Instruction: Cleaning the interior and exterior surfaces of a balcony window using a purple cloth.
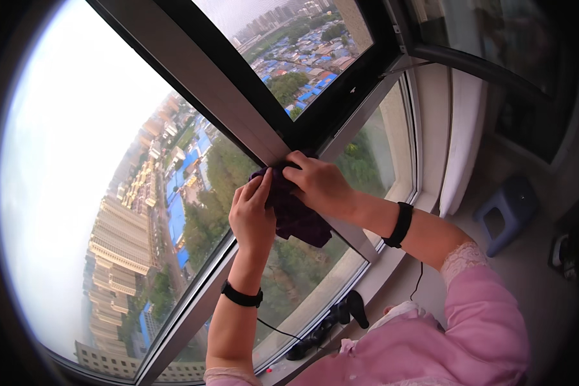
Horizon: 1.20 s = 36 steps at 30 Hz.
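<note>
A dark purple cloth point(301, 219) is bunched at the joint of the grey window frame point(231, 91), where the upright meets the crossbar. My left hand point(254, 207) presses the cloth from the left, its fingers pointing up along the frame. From the right, my right hand point(313, 181) grips the cloth near the lower corner of the black inner sash point(333, 103). The cloth's loose end hangs below my hands in front of the lower glass. My palms and some fingertips are hidden.
An opened window sash point(482, 67) swings inward at the upper right. Black shoes point(354, 309) and other dark objects line the sill. A blue-grey plastic stool point(506, 214) stands on the floor at right, beyond a white pipe point(465, 140). Black cords hang near both arms.
</note>
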Tool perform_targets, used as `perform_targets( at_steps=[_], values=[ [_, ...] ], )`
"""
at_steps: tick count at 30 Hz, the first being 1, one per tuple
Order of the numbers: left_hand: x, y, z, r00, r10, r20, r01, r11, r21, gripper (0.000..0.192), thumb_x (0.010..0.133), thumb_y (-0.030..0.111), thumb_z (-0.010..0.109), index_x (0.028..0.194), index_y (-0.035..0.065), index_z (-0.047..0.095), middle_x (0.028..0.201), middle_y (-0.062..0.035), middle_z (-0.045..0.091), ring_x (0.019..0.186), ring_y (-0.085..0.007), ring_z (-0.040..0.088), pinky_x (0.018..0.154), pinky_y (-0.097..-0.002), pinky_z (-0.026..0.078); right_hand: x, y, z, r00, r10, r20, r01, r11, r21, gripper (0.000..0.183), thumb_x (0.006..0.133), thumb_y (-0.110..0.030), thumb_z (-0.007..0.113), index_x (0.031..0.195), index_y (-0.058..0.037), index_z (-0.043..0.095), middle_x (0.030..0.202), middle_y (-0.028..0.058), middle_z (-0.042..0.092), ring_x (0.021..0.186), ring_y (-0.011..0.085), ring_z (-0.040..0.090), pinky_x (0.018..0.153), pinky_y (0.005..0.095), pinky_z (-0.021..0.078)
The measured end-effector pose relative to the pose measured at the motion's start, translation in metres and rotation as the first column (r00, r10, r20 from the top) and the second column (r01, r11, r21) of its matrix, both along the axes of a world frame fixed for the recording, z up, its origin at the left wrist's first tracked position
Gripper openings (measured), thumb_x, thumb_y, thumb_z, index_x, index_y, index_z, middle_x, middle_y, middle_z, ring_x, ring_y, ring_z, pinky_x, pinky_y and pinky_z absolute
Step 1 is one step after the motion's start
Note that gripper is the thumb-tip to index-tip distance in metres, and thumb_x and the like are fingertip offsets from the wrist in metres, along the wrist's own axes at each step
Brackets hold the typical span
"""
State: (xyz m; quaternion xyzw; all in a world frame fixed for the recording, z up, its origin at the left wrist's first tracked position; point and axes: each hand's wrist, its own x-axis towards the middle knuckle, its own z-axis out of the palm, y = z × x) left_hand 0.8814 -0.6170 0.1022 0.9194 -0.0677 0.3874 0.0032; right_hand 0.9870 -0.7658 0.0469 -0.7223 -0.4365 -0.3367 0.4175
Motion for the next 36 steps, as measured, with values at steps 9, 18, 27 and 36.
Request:
perform_targets(
  at_steps=[9, 18, 27, 36],
  values=[
    [-0.023, 0.029, 0.095, 0.900, 0.083, 0.428, -0.149, 0.981, 0.123, 0.070, 0.071, -0.014, 0.063, 0.130, 0.0213, 0.075, 0.116, -0.0063, 0.074, 0.105, -0.0274, 0.068, 0.095, -0.0397, 0.055, -0.016, 0.043, 0.096, 0.958, -0.070, 0.277, 0.015, 0.981, 0.195, 0.021, 0.092, -0.011, 0.065, 0.113, -0.0060, 0.066, 0.134, 0.0136, 0.059, 0.107, 0.0319, 0.070, 0.077, 0.0390, 0.0624],
    [-0.034, 0.030, 0.036, 0.938, 0.159, 0.309, -0.197, 0.976, 0.097, 0.068, 0.071, -0.011, 0.067, 0.130, 0.0226, 0.075, 0.114, -0.0034, 0.070, 0.102, -0.0261, 0.067, 0.088, -0.0391, 0.058, -0.024, 0.053, 0.046, 0.969, -0.028, 0.247, 0.017, 0.999, 0.049, 0.025, 0.086, -0.007, 0.066, 0.111, -0.0031, 0.065, 0.132, 0.0167, 0.060, 0.095, 0.0303, 0.071, 0.071, 0.0372, 0.0623],
    [-0.052, 0.023, -0.015, 0.979, 0.179, 0.100, -0.180, 0.984, 0.001, 0.060, 0.073, -0.008, 0.067, 0.126, 0.0180, 0.076, 0.110, -0.0015, 0.071, 0.099, -0.0254, 0.068, 0.085, -0.0386, 0.058, -0.033, 0.039, -0.005, 0.989, 0.050, 0.136, -0.032, 0.991, -0.130, 0.023, 0.086, -0.008, 0.065, 0.109, -0.0049, 0.066, 0.130, 0.0143, 0.060, 0.100, 0.0322, 0.068, 0.076, 0.0416, 0.0603],
    [-0.100, 0.044, -0.030, 0.964, 0.245, 0.103, -0.228, 0.962, -0.154, 0.059, 0.071, -0.010, 0.071, 0.125, 0.0141, 0.076, 0.108, -0.0050, 0.073, 0.099, -0.0273, 0.068, 0.089, -0.0379, 0.056, -0.075, 0.066, -0.009, 0.982, 0.161, 0.096, -0.152, 0.984, -0.092, 0.022, 0.087, -0.010, 0.065, 0.108, -0.0081, 0.067, 0.124, 0.0119, 0.062, 0.095, 0.0297, 0.068, 0.068, 0.0368, 0.0621]
  ],
)
